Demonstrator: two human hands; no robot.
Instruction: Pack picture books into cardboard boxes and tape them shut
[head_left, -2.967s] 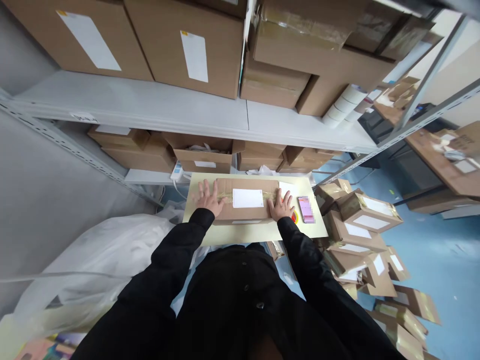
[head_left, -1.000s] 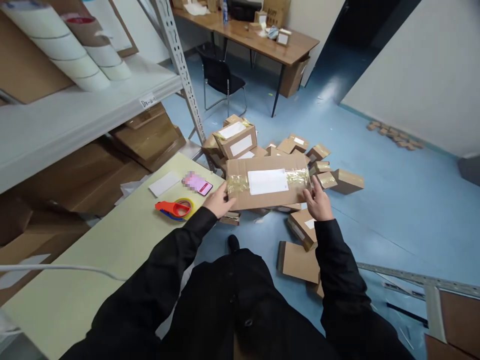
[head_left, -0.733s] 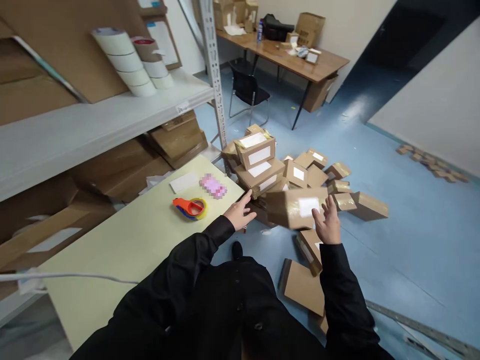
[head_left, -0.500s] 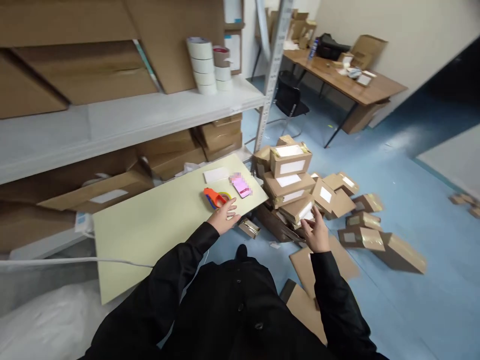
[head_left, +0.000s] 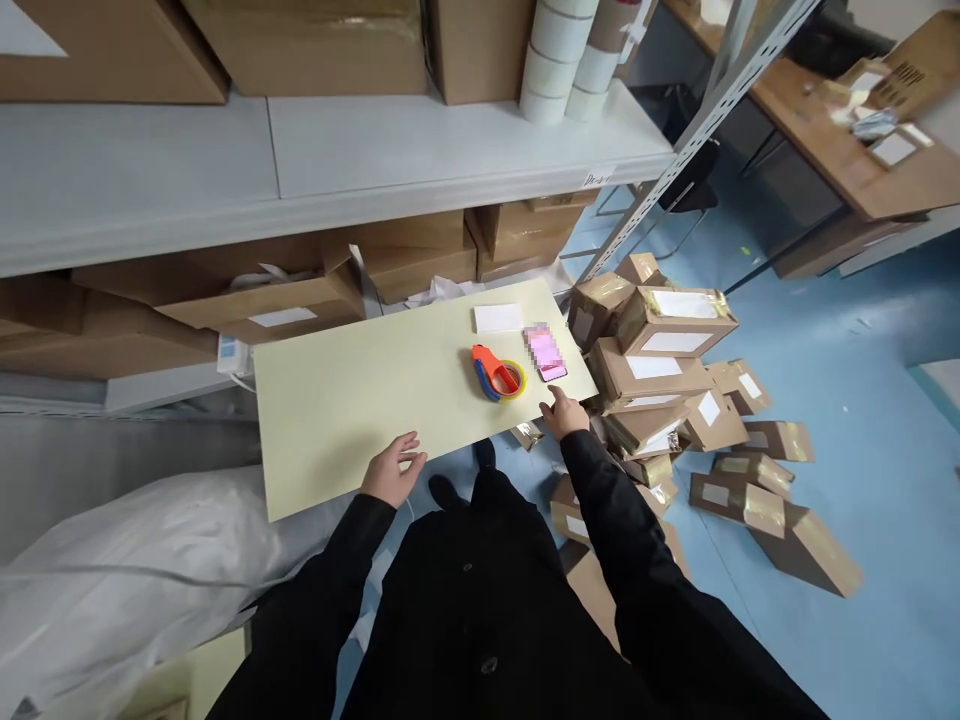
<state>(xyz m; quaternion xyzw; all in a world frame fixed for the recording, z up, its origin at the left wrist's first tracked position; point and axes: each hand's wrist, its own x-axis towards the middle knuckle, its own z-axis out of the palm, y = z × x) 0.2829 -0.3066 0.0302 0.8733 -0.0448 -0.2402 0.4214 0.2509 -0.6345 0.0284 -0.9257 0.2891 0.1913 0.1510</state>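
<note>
My left hand (head_left: 393, 469) hovers at the front edge of a pale yellow board (head_left: 360, 390), fingers apart and holding nothing. Close to the board's right end is my right hand (head_left: 562, 410), its index finger extended towards a phone with a pink screen (head_left: 545, 352); I cannot tell whether it touches the board. An orange tape dispenser (head_left: 496, 373) with yellow and blue on it lies left of the phone. Behind them rests a small white card or pad (head_left: 498, 318).
Taped cardboard boxes (head_left: 654, 370) are heaped on the blue floor to the right. A grey metal shelf (head_left: 360, 150) with cartons and stacked tape rolls (head_left: 556, 60) runs behind the board. A white plastic sack (head_left: 172, 550) lies at left, a wooden table (head_left: 840, 140) far right.
My view has turned left and down. My right hand has moved from over the boxes to the board by the phone. My left hand has shifted left, away from the tape dispenser.
</note>
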